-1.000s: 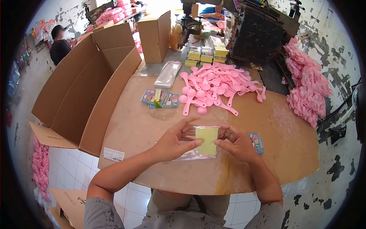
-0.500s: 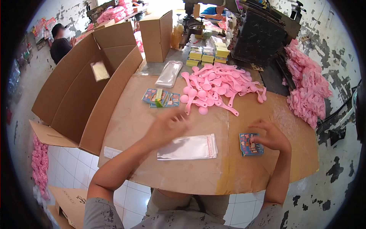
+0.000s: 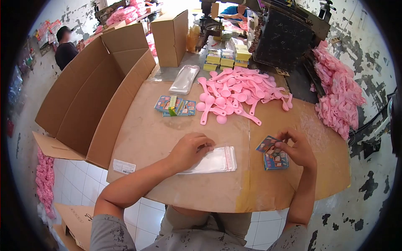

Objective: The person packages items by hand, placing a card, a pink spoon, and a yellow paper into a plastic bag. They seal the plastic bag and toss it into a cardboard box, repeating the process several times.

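Observation:
My right hand [image 3: 295, 147] pinches a small blue printed card [image 3: 268, 144], tilted above the stack of matching cards [image 3: 276, 161] at the right of the table. My left hand [image 3: 192, 148] is curled over the far edge of a pile of clear plastic bags [image 3: 211, 162] with a pinkish sealing strip. Its fingers and thumb are bent together; whether a bag edge is between them is hidden.
Pink plastic scoops [image 3: 240, 90] lie heaped beyond my hands. More blue cards [image 3: 186, 108] and clear bags [image 3: 184, 79] sit to their left. An open carton [image 3: 79, 104] flanks the table's left side. A black machine [image 3: 282, 39] and yellow-edged stacks [image 3: 212, 58] stand behind.
My left hand has come down onto the plastic bags. My right hand has lifted a card off the stack. The pale packet seen over the carton is out of sight.

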Tool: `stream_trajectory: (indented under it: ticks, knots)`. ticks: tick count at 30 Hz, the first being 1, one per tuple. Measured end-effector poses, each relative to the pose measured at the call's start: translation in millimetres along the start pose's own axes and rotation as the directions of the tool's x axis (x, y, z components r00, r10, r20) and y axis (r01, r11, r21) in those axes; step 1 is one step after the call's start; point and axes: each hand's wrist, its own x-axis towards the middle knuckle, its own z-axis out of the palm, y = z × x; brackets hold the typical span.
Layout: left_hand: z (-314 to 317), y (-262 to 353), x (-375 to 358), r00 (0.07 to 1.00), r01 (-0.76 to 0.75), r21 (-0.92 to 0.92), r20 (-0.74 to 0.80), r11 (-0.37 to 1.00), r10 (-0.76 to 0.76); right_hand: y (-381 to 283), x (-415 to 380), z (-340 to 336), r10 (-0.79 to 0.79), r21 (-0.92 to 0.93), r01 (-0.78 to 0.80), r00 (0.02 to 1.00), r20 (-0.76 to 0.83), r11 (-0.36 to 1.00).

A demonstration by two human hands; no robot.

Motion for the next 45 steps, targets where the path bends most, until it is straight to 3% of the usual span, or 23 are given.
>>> stream_trajectory:
  ticks: [2, 4, 5, 6, 7, 9, 10, 11, 13, 16, 18, 21, 24, 28, 31, 34, 37, 39, 42, 45]
  knots:
    - [0.7, -0.2, 0.1, 1.0, -0.015, 0.04, 0.014, 0.999, 0.015, -20.0, -1.2, 29.2, 0.063, 0.34, -0.041, 0.997, -0.055, 0.94]
    - [-1.6, 6.5, 0.6, 0.999, 0.049, -0.003, 0.023, 0.999, -0.049, -20.7, -2.8, 66.1, 0.064, 0.542, -0.043, 0.998, -0.02, 0.839]
    - [-0.4, 6.7, 1.0, 1.0, -0.003, -0.062, -0.027, 0.998, 0.001, -18.8, -0.4, 81.1, 0.06, 0.633, -0.045, 0.998, -0.002, 0.773]
    - [1.7, 6.9, 1.2, 0.996, -0.056, -0.117, -0.08, 0.992, 0.047, -19.4, 4.2, 90.6, -0.089, 0.395, 0.084, 0.996, -0.004, 0.915]
    - [2.8, 7.0, 0.9, 0.987, -0.111, -0.171, -0.135, 0.979, 0.089, -19.9, 8.2, 98.1, -0.231, 0.129, 0.225, 0.972, 0.035, 0.966]
    - [-1.0, 5.9, 3.6, 0.967, -0.199, -0.142, -0.189, 0.97, 0.171, -16.0, 13.0, 105.5, -0.445, -0.346, 0.473, 0.881, 0.161, 0.811]
    - [-2.7, 5.2, 4.0, 0.954, -0.241, -0.127, -0.215, 0.962, 0.211, -17.6, 13.0, 106.4, -0.456, -0.354, 0.485, 0.874, 0.167, 0.8]
    - [-3.1, 2.8, 2.2, 0.982, -0.15, -0.345, -0.163, 0.926, 0.098, -19.6, 12.6, 107.2, -0.466, -0.362, 0.496, 0.868, 0.173, 0.789]
    - [-3.7, 0.2, -0.9, 0.997, 0.063, -0.707, 0.007, 0.704, -0.082, -22.0, 11.6, 104.8, -0.453, -0.363, 0.492, 0.871, 0.191, 0.791]
    - [-11.6, 9.0, -0.3, 0.965, 0.26, -0.829, 0.21, 0.495, -0.155, -22.3, 10.0, 97.7, -0.355, -0.26, 0.393, 0.917, 0.181, 0.882]
    - [-8.6, 13.7, -1.0, 0.965, 0.261, -0.795, 0.209, 0.548, -0.157, -23.0, 9.7, 96.9, -0.23, -0.069, 0.241, 0.963, 0.138, 0.968]
    - [-5.7, 12.7, -1.4, 0.968, 0.249, -0.77, 0.179, 0.588, -0.176, -17.3, 12.7, 99.0, -0.189, 0.159, 0.207, 0.974, -0.124, 0.965]
    - [-3.8, 13.9, -1.4, 0.978, 0.207, -0.724, 0.131, 0.657, -0.164, -25.2, 13.2, 93.5, -0.104, 0.237, 0.16, 0.967, -0.232, 0.958]
    - [-8.9, 22.1, -4.0, 0.985, 0.138, -0.415, 0.155, 0.899, -0.08, -23.0, 13.5, 91.9, -0.148, 0.105, 0.166, 0.976, -0.161, 0.98]
    - [-5.9, 18.2, -3.2, 0.988, 0.043, -0.324, 0.156, 0.945, 0.009, -26.3, 13.2, 93.0, -0.182, 0.022, 0.187, 0.974, -0.136, 0.982]
    - [-4.4, 19.6, -4.3, 0.97, 0.236, -0.544, 0.181, 0.805, -0.162, -28.7, 12.3, 89.5, -0.172, 0.021, 0.177, 0.975, -0.14, 0.984]
    - [-3.9, 14.3, -2.3, 0.967, 0.245, -0.716, 0.129, 0.654, -0.221, -20.2, 12.5, 91.2, -0.16, 0.131, 0.189, 0.965, -0.207, 0.973]
    - [-6.7, 14.1, -1.6, 0.963, 0.254, -0.721, 0.127, 0.644, -0.238, -17.6, 12.1, 94.3, -0.129, 0.267, 0.198, 0.958, -0.256, 0.943]
    - [-8.5, 16.5, -1.1, 0.958, 0.269, -0.714, 0.133, 0.646, -0.252, -19.8, 11.5, 93.2, -0.139, 0.263, 0.22, 0.946, -0.293, 0.939]
    - [-6.8, 18.5, -0.9, 0.953, 0.283, -0.72, 0.139, 0.634, -0.268, -20.2, 9.5, 89.7, -0.221, 0.118, 0.253, 0.947, -0.232, 0.96]
